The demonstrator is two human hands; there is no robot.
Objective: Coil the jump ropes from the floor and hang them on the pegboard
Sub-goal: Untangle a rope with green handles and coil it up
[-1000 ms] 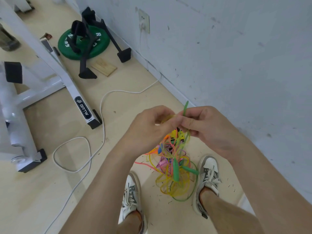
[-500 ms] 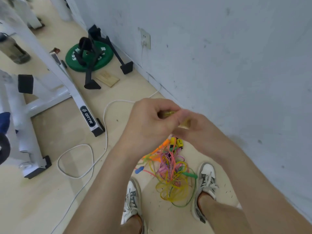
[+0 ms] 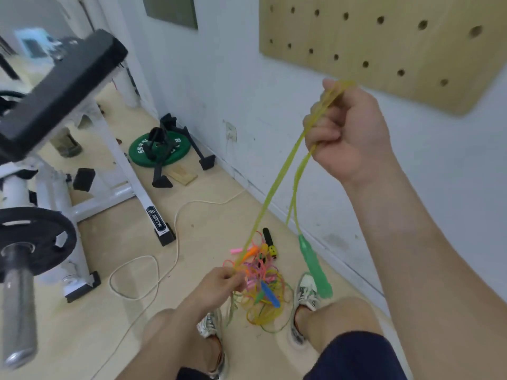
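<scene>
The hands have parted: the right hand (image 3: 348, 133) has risen toward the pegboard (image 3: 384, 50), fist closed round the yellow rope (image 3: 277, 185), its green handle (image 3: 315, 267) dangling; the left hand (image 3: 219, 283) pinches the rope low, over the pile (image 3: 263, 294) on the floor (image 3: 197, 242).

Pale wall (image 3: 205, 78); beige floor (image 3: 90, 338)

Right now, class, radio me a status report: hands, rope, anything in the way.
Right hand held high, gripping yellow rope loops; left hand pinching it low. Green handle dangling free. Rope trails down to tangled pile on floor; pegboard's visible part bare.
</scene>
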